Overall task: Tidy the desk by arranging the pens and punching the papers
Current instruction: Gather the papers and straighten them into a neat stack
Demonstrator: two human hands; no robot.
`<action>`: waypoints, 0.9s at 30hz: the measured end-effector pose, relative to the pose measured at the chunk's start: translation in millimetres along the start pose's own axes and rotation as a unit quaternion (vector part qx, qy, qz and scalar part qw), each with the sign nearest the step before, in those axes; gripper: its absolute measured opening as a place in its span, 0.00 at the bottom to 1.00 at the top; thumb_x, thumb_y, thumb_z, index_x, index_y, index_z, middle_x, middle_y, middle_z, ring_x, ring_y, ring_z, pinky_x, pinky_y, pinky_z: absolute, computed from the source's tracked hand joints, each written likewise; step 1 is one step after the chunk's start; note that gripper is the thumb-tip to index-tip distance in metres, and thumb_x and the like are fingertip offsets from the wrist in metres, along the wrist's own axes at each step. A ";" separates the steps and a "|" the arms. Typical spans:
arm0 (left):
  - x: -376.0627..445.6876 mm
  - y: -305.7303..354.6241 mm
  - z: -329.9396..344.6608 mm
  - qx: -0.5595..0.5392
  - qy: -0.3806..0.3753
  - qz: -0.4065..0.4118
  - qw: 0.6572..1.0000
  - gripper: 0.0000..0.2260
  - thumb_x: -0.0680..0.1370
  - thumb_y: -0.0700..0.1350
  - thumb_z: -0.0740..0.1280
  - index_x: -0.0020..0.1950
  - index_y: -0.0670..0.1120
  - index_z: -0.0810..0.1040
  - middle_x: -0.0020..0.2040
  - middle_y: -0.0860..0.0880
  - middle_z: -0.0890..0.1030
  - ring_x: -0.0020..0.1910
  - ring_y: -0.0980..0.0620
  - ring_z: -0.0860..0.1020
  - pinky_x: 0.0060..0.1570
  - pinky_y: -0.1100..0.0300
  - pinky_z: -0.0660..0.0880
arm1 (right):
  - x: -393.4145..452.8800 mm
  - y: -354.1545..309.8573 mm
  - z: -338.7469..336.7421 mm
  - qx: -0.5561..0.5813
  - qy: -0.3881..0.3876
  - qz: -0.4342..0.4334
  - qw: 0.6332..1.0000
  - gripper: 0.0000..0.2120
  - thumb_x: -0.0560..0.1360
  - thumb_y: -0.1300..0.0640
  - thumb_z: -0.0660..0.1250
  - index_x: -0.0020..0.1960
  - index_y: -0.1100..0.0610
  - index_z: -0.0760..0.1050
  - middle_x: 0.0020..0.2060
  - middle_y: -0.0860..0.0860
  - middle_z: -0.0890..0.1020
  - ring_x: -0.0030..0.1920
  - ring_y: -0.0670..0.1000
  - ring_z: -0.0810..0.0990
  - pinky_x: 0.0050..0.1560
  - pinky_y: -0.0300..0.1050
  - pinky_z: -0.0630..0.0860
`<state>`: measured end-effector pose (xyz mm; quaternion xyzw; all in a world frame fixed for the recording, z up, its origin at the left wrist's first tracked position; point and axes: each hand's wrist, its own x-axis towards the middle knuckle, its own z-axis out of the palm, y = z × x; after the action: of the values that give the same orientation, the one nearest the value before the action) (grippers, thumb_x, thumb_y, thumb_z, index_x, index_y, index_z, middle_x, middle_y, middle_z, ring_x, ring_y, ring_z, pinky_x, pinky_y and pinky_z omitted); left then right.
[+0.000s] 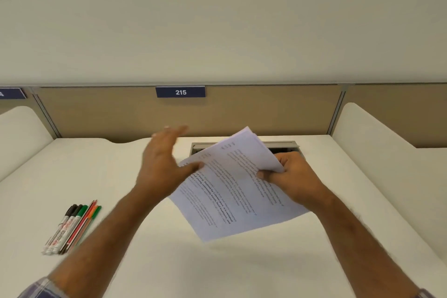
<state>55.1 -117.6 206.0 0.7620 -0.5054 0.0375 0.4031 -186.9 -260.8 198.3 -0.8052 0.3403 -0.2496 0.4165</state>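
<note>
Printed papers held over the middle of the desk.

Pens [72, 227] lie bunched near the desk's [169, 261] left front edge. The right hand [290, 176] pinches the papers [232, 193] at their right edge; the left hand [162, 164], fingers straight and together, touches their left edge. Behind them, a cable slot [280, 144] sits at the back edge.

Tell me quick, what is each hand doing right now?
Left hand: open, fingers straight, thumb touching the papers.
Right hand: closed on the papers, pinching their edge.
</note>
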 end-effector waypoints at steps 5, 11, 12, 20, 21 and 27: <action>-11.5 -32.6 -3.8 -0.140 0.071 -0.179 0.971 0.52 0.57 0.62 0.80 0.76 0.56 0.58 0.73 0.53 0.67 0.68 0.53 0.67 0.64 0.53 0.69 | -3.2 6.3 -12.3 0.093 0.022 0.013 0.995 0.04 0.72 0.53 0.73 0.43 0.52 0.84 0.40 0.48 0.87 0.37 0.52 0.85 0.43 0.51 0.80; -13.4 -62.4 -10.5 -0.445 -0.142 -0.156 0.870 0.28 0.73 0.52 0.74 0.69 0.43 0.72 0.64 0.39 0.79 0.61 0.38 0.80 0.54 0.52 0.80 | -2.8 8.6 -17.8 0.227 -0.025 0.004 0.974 0.11 0.67 0.52 0.76 0.48 0.52 0.84 0.46 0.51 0.87 0.43 0.55 0.86 0.40 0.45 0.82; -15.1 -64.1 -13.0 -0.478 -0.184 -0.150 0.846 0.23 0.76 0.50 0.71 0.69 0.44 0.73 0.65 0.37 0.78 0.62 0.37 0.79 0.57 0.46 0.79 | -2.4 10.3 -17.9 0.236 -0.036 0.005 0.971 0.11 0.67 0.52 0.76 0.49 0.52 0.84 0.47 0.52 0.87 0.44 0.56 0.86 0.40 0.45 0.82; -29.6 -49.9 -4.7 -0.458 -0.152 -0.165 0.860 0.16 0.74 0.46 0.71 0.62 0.46 0.80 0.58 0.39 0.83 0.56 0.37 0.82 0.54 0.43 0.80 | -5.0 35.8 -4.7 0.204 0.017 0.041 0.978 0.09 0.69 0.55 0.75 0.49 0.50 0.84 0.45 0.49 0.87 0.43 0.54 0.86 0.47 0.53 0.83; -32.3 -46.5 -1.5 -0.442 -0.133 -0.160 0.873 0.15 0.74 0.47 0.71 0.60 0.46 0.81 0.56 0.40 0.84 0.54 0.38 0.83 0.52 0.44 0.81 | -6.7 40.1 -0.9 0.202 0.030 0.042 0.978 0.08 0.70 0.56 0.75 0.48 0.51 0.84 0.44 0.49 0.87 0.43 0.54 0.86 0.48 0.53 0.83; -50.7 -47.1 22.8 -0.420 -0.067 -0.160 0.891 0.10 0.71 0.49 0.72 0.52 0.51 0.84 0.49 0.45 0.86 0.47 0.43 0.85 0.42 0.55 0.82 | -21.5 67.5 21.8 0.228 0.088 0.036 0.969 0.06 0.70 0.58 0.75 0.47 0.51 0.84 0.43 0.49 0.87 0.43 0.53 0.86 0.42 0.45 0.84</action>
<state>60.2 -87.3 139.9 0.5925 -0.3714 -0.2946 0.6513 -208.7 -262.0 127.5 -0.6511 0.3386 -0.3755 0.5661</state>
